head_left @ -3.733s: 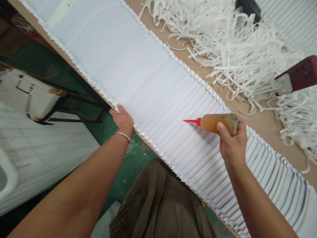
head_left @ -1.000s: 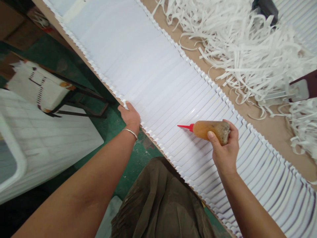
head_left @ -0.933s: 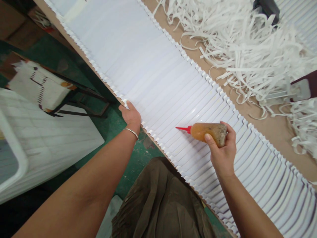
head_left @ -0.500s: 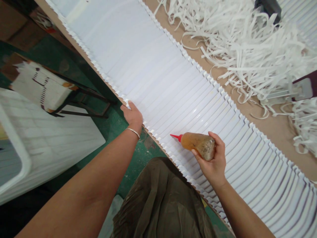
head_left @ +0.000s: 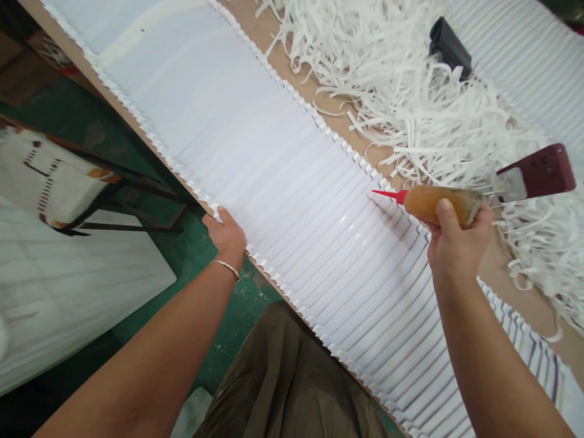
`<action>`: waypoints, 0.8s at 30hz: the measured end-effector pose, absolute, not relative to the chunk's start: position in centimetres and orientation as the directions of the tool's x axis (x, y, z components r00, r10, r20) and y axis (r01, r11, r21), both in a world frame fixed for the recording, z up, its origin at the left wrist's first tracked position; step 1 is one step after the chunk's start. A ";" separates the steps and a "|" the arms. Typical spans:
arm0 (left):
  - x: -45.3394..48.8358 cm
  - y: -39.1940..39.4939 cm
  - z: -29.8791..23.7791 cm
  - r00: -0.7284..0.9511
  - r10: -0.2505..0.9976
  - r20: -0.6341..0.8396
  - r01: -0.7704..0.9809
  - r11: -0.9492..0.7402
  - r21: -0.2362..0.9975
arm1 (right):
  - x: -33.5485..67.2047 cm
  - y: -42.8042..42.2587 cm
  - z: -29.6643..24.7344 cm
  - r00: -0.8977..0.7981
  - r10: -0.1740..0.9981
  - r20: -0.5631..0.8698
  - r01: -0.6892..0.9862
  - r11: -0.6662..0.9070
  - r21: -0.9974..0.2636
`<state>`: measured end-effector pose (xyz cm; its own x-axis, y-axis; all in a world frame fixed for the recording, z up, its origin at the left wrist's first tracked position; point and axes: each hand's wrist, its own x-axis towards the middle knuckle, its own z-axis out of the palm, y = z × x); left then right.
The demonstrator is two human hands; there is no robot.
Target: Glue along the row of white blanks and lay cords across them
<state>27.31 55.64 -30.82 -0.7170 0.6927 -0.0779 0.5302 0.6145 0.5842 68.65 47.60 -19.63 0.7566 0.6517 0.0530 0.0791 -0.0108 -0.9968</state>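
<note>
A long row of overlapping white paper sheets (head_left: 283, 182) runs diagonally across the table, with small folded tabs along both edges. My left hand (head_left: 227, 236) is closed on the near edge of the sheets, at the table's rim; some of its fingertips are hidden. In my right hand (head_left: 458, 240) is a squeeze bottle (head_left: 424, 204) of amber liquid, probably glue, held nearly level above the far edge of the row. Its red nozzle (head_left: 387, 194) points left over the sheets. Wet-looking shiny marks show on the paper below and left of the nozzle.
Beyond the row lies a heap of white paper strips (head_left: 392, 103) on the brown tabletop (head_left: 333, 100). A black object (head_left: 451, 47) and a dark red phone (head_left: 542, 173) on a stand rest there. More layered sheets (head_left: 529, 67) lie behind. A stool (head_left: 59, 176) stands at left.
My right hand has carried the bottle up and right, from the near part of the sheets to the far edge. My left hand keeps its place on the edge while the view has shifted.
</note>
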 end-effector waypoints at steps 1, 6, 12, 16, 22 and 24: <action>27.3 55.7 -30.9 -0.716 0.694 -0.078 0.532 0.614 0.583 | 69.0 48.4 -20.0 0.756 0.654 0.018 0.021 0.004 -1.000; 27.2 55.7 -30.9 -0.711 0.699 -0.077 0.547 0.618 0.564 | 69.4 51.1 -21.2 0.749 0.660 -0.054 -0.081 0.010 -0.997; 27.3 55.6 -30.7 -0.715 0.693 -0.089 0.542 0.630 0.556 | 69.5 52.5 -22.2 0.773 0.630 -0.071 -0.074 -0.020 -0.997; 27.2 55.7 -30.9 -0.721 0.688 -0.089 0.536 0.634 0.557 | 69.2 52.4 -22.2 0.766 0.639 -0.072 -0.064 -0.036 -0.997; 27.4 55.6 -30.5 -0.717 0.692 -0.082 0.523 0.612 0.593 | 67.6 50.9 -21.4 0.720 0.689 -0.080 -0.085 -0.027 -0.996; 27.5 55.6 -30.4 -0.709 0.701 -0.071 0.529 0.596 0.604 | 66.8 50.1 -21.1 0.701 0.709 -0.084 -0.091 -0.029 -0.995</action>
<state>27.49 55.58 -30.37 -0.7095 0.7011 -0.0712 0.5286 0.5963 0.6041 66.75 50.07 -21.08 0.7006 0.7085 -0.0843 -0.0910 -0.0285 -0.9954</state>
